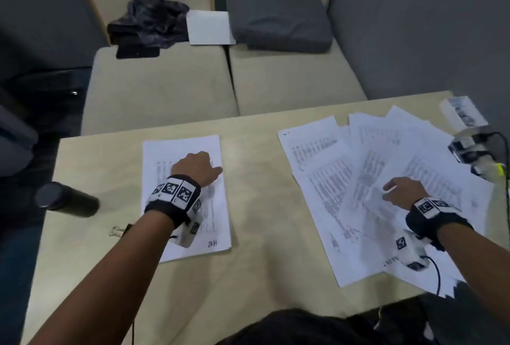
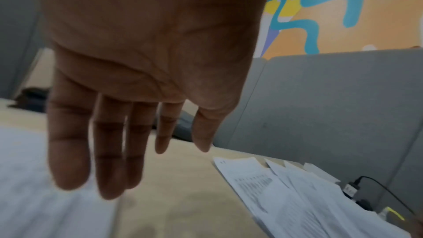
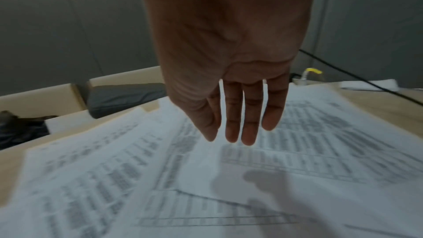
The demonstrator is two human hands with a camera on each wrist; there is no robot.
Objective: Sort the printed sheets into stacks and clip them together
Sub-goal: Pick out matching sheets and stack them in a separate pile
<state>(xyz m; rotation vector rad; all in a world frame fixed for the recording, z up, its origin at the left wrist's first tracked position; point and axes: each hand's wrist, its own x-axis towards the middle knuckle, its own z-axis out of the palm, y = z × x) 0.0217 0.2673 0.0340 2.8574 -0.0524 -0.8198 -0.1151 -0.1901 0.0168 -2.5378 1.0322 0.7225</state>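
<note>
A neat stack of printed sheets (image 1: 185, 206) lies on the table's left half. My left hand (image 1: 197, 166) is over its upper part, and the left wrist view shows its fingers (image 2: 109, 151) straight and holding nothing. On the right, several printed sheets (image 1: 345, 179) are fanned out loosely. My right hand (image 1: 400, 188) hovers over them with straight fingers (image 3: 238, 115). It casts a shadow on the fanned sheets (image 3: 160, 178) and holds nothing. A small binder clip (image 1: 118, 231) lies on the table, left of my left forearm.
A black bottle (image 1: 66, 202) lies on its side at the table's (image 1: 262, 206) left edge. Small devices with a cable (image 1: 469, 148) crowd the right edge. Behind the table, a beige sofa holds a grey cushion (image 1: 278, 16), a dark cloth (image 1: 149, 21) and a white sheet (image 1: 209, 27).
</note>
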